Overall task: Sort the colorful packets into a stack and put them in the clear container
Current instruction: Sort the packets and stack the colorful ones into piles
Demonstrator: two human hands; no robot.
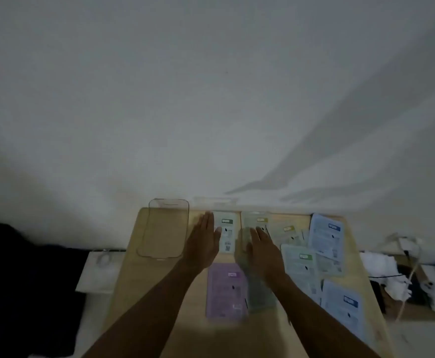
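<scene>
Both hands reach out flat over a small wooden worktop (263, 337) pushed against a pale wall. The left hand (203, 244) has its fingers straight and held together, its grip holding nothing, the thumb edge just touching a pale green packet (226, 235) at the far edge. The right hand (263, 250) lies palm down with its fingers a little spread on a second pale packet (254, 223), pressing rather than pinching. The packets are not yet stacked: a purple packet (226, 290) lies near the front between the forearms, a grey-green one (260, 295) sits beside it partly under the right forearm, a yellowish one (287, 232) and a light green one (300, 267) lie to the right, and two blue packets (326, 237) sit farther right, one far and one near. The clear container (164, 228) stands empty at the far left of the worktop, just beside the left hand. The likely trouble is that the slick, flat packets slide instead of lifting, or that sweeping them together pushes the overlapping ones on the right off the worktop's edge; the left hand could also knock the light container. The picture is dim and soft, so the print on the packets cannot be read. The container's walls are hard to trace, the near blue packet runs toward the worktop's edge, and the clutter of cables (405, 264) at right is unclear.
</scene>
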